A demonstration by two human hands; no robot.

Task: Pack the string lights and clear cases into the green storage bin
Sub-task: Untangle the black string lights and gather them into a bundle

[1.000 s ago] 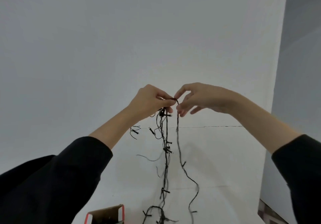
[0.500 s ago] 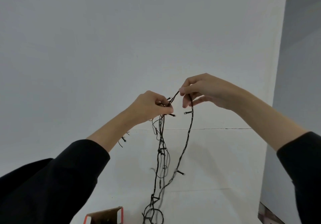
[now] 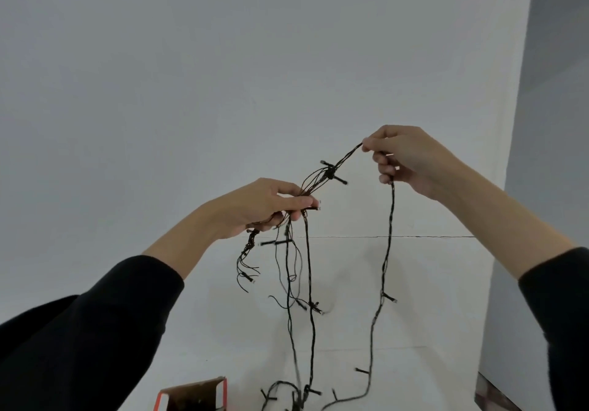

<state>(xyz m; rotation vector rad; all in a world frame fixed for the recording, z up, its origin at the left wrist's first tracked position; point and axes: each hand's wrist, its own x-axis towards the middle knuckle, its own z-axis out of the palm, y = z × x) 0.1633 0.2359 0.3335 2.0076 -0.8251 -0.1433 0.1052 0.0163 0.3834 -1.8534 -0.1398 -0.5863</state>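
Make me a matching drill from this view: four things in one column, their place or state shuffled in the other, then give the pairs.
Things:
1. left hand
2. right hand
3. string lights
4. cardboard box

Place or state:
A. at the bottom edge, open top, red-trimmed
B. higher up, pinching a taut strand
C. hanging in dark strands down to the white surface
D. lower, gripping a gathered bunch of loops

Pairs: 1-D, 2-B, 3-C, 4-A
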